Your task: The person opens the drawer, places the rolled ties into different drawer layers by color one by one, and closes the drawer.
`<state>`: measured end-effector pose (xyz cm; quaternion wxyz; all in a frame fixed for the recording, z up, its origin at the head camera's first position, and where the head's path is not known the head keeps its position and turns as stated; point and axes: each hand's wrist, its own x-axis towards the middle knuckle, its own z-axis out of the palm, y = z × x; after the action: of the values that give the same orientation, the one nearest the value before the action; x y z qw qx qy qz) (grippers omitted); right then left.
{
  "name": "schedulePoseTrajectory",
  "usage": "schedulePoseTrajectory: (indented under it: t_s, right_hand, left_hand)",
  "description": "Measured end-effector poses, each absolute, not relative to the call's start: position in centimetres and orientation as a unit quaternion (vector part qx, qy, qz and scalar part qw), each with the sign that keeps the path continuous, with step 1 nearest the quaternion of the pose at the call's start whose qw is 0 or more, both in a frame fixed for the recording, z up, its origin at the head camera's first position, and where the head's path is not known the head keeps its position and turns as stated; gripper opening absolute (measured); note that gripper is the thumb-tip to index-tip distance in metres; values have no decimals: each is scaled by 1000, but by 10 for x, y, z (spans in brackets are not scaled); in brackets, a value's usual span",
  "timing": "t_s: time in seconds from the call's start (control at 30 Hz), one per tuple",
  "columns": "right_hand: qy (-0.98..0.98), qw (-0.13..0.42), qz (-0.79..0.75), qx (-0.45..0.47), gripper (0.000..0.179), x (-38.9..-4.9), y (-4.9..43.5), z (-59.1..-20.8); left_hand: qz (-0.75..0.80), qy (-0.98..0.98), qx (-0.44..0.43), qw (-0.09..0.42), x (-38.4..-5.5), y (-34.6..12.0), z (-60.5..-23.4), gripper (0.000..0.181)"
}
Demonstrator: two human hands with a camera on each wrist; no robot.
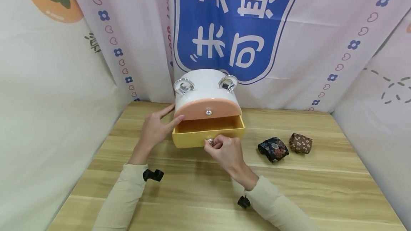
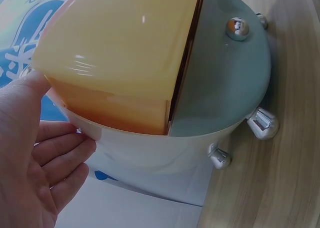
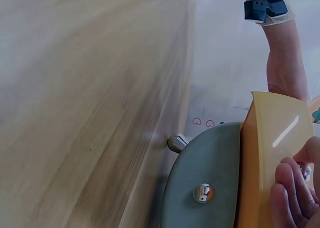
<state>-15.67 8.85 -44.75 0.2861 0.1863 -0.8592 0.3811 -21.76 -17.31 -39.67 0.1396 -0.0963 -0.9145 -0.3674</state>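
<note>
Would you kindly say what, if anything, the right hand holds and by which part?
The right hand pinches the yellow drawer by its silver knob.

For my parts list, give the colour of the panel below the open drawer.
Grey-green; the panel shows best in the left wrist view.

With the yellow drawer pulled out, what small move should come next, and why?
Probably the right hand should let go of the silver knob it pinches, freeing it for the dark floral roll. The yellow drawer already stands open, nothing shows in its visible part, the left hand touches the side of the white cabinet, and the roll lies on the tabletop nearby.
</note>
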Motion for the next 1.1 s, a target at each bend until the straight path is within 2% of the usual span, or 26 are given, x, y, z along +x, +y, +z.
schedulePoseTrajectory:
  t_s: [0.37, 1.1]
  right_hand:
    - [-858, 287, 380, 196, 26, -143, 90, -447]
    - [-845, 314, 374, 218, 28, -125, 95, -451]
  left_hand:
    - [-370, -912, -97, 150, -216, -173, -399, 74]
    - [-379, -910, -90, 140, -217, -173, -400, 76]
